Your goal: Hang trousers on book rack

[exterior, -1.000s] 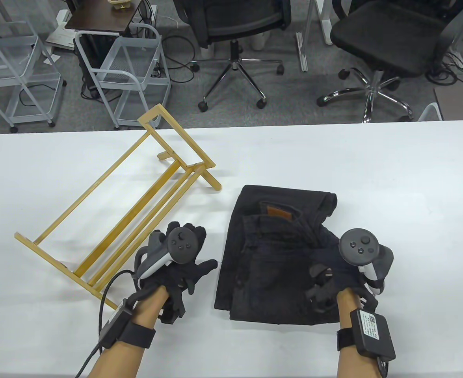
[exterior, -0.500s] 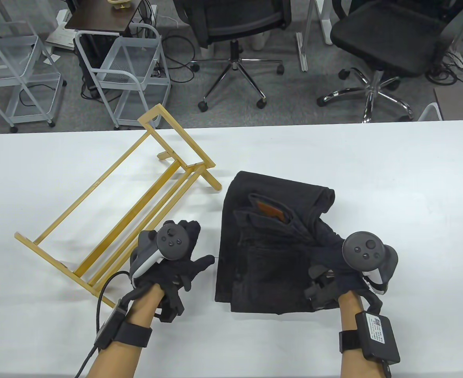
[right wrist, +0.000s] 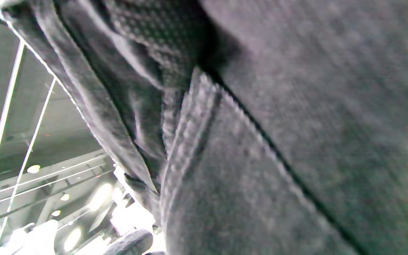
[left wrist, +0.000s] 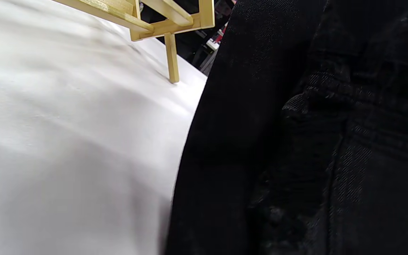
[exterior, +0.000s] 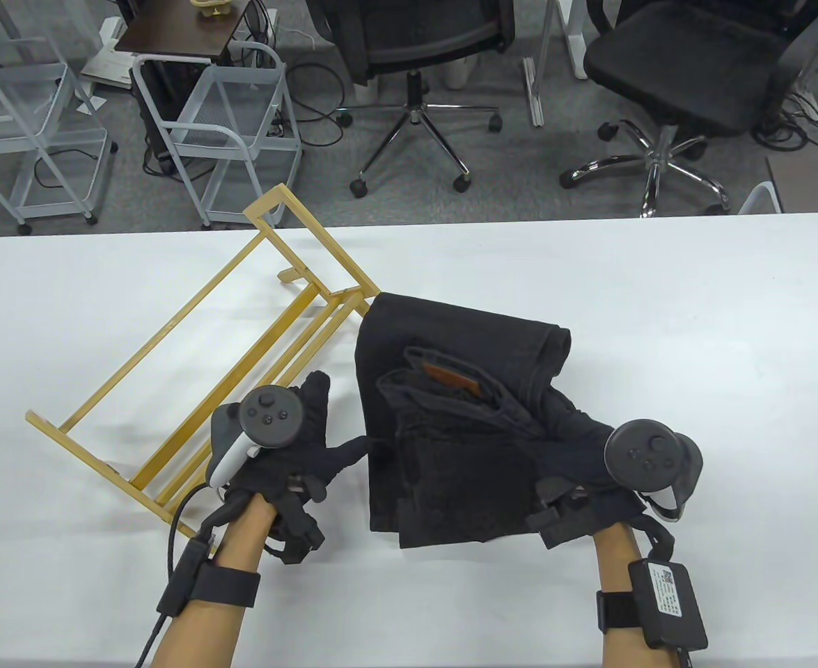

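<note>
Right hand (exterior: 590,480) grips the folded black trousers (exterior: 450,417) at lower right; left hand (exterior: 297,452), fingers spread, thumb touching them, should grip too before lifting over the wooden book rack (exterior: 207,369), left of centre.

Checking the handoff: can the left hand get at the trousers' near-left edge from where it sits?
Probably yes. The left hand lies beside the trousers, thumb about at their edge, with only bare table around. The rack sits behind it.
</note>
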`<action>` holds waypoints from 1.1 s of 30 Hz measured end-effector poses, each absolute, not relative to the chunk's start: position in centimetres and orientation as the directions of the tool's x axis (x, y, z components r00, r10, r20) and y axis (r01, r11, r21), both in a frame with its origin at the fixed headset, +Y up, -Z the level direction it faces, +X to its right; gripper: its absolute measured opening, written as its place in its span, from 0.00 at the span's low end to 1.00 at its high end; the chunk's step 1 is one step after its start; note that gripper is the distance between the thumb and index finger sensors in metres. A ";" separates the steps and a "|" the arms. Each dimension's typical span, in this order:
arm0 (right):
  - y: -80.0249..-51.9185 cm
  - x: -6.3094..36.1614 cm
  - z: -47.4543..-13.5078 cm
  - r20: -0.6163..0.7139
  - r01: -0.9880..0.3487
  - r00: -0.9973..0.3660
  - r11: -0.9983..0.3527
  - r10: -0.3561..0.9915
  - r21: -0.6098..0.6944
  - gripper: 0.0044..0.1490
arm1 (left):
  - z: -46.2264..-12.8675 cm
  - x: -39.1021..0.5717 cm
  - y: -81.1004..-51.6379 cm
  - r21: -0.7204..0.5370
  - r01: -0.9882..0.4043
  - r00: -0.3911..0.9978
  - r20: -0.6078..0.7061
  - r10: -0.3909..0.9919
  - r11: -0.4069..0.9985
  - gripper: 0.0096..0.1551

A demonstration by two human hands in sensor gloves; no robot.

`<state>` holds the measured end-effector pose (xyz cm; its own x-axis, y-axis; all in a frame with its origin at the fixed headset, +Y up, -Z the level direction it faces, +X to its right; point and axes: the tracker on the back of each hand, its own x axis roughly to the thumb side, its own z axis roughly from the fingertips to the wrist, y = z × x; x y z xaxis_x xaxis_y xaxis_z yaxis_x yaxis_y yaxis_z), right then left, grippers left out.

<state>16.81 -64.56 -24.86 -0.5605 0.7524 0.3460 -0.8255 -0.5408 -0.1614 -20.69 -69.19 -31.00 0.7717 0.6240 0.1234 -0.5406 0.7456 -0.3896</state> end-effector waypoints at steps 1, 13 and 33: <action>-64.4 16.7 -24.8 0.361 -0.828 -0.555 -0.537 0.749 -0.158 0.38 | -31.0 -20.9 -69.1 -0.384 -0.553 0.762 0.125 0.635 0.739 0.70; -62.5 15.8 -23.9 0.471 -0.855 -0.499 -0.503 0.727 -0.130 0.38 | -31.0 -21.5 -68.2 -0.388 -0.658 0.647 0.147 0.748 0.645 0.74; -60.3 16.0 -23.3 0.572 -0.940 -0.229 -0.331 0.788 0.080 0.40 | -30.3 -21.5 -64.6 -0.582 -0.765 0.115 0.297 0.948 0.275 0.72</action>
<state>15.95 -60.30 -23.34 -0.2290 0.7877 0.5720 -0.9401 -0.3314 0.0801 -21.46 -64.59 -30.27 0.1149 0.9479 0.2971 -0.7652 0.2752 -0.5820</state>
